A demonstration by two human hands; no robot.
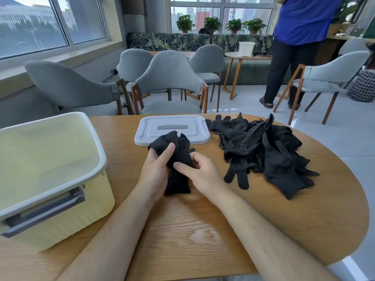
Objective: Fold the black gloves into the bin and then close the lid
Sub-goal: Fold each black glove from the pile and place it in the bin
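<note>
Both hands met in the middle of the round wooden table (pixel 182 230) and held one black glove (pixel 177 184) between them. The left hand (pixel 155 171) was closed around the left side of the glove, with its thumb lying straight across the cloth. The right hand (pixel 199 171) pinched the right side, its thumb pressed on the cloth and its fingers curled against it. The far part of the glove was bunched up and raised over the near edge of the lid, and the near part lay flat on the table between the wrists.

The grey lid (pixel 154 128) lay flat on the table, just beyond the hands. The pale yellow bin (pixel 60 226) stood open at the left, near the table edge, with a grey handle (pixel 44 211) on its near wall. The pile of black gloves (pixel 263 151) lay loose at the right, just beside the lid and apart from the hands.

Grey chairs (pixel 170 78) stood behind the table, and a person in a blue shirt (pixel 304 21) stood at the far right.
</note>
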